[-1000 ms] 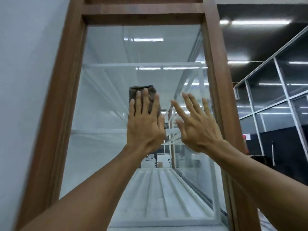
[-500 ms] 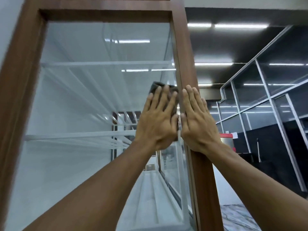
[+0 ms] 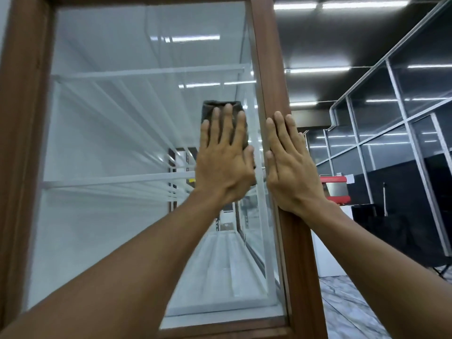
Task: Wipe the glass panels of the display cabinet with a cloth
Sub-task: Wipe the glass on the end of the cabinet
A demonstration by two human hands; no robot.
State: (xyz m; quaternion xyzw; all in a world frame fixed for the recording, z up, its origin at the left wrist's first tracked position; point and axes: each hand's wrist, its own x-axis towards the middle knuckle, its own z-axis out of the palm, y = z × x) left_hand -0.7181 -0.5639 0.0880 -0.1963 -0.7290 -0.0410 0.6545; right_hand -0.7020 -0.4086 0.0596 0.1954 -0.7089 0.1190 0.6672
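The display cabinet has a brown wooden frame (image 3: 269, 57) around a tall glass panel (image 3: 117, 133) with white glass shelves behind it. My left hand (image 3: 225, 160) lies flat on the glass near its right edge, fingers pointing up, pressing a dark grey-brown cloth (image 3: 221, 106) against the panel. Only the cloth's top and right edge show past the fingers. My right hand (image 3: 291, 165) rests flat and empty on the right wooden post, fingers together, just beside the left hand.
To the right of the cabinet stands a dark room with metal-framed glass partitions (image 3: 391, 118), a red-and-white machine (image 3: 335, 184) and a marble-pattern floor (image 3: 347, 304). The left wooden post (image 3: 22, 143) borders the panel on the other side.
The left hand slid the cloth rightward across the glass to the right post, then shifted slightly left. The right hand moved off the glass and settled flat on the wooden post.
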